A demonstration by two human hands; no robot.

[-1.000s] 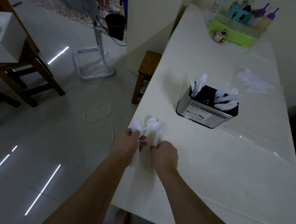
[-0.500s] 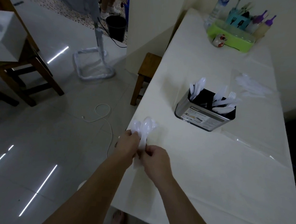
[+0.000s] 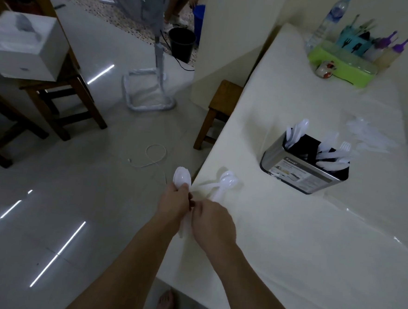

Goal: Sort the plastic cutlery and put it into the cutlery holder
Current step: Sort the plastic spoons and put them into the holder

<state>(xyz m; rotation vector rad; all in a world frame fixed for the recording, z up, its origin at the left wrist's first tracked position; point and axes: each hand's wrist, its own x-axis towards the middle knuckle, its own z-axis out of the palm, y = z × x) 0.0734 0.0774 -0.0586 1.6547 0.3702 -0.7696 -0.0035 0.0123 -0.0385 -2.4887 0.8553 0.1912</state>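
My left hand (image 3: 175,204) grips a stack of white plastic spoons (image 3: 182,176), bowls pointing up, just off the table's left edge. My right hand (image 3: 213,223) is right beside it, fingers pinched on the handles of a second bunch of white spoons (image 3: 225,181) whose bowls lie on the table. The metal cutlery holder (image 3: 303,171) stands further right and farther back. It has spoons upright in its left compartment and forks and other white pieces leaning in the right one.
A pile of clear plastic wrappers (image 3: 368,134) lies behind the holder. A green tray (image 3: 344,67) with bottles sits at the far end. A wooden stool (image 3: 222,107) stands by the table's left edge, and a fan stand (image 3: 152,88) on the floor.
The spoons were one bunch held together between both hands half a second ago. Now they are split: one stack in my left hand, the other pulled to the right by my right hand.
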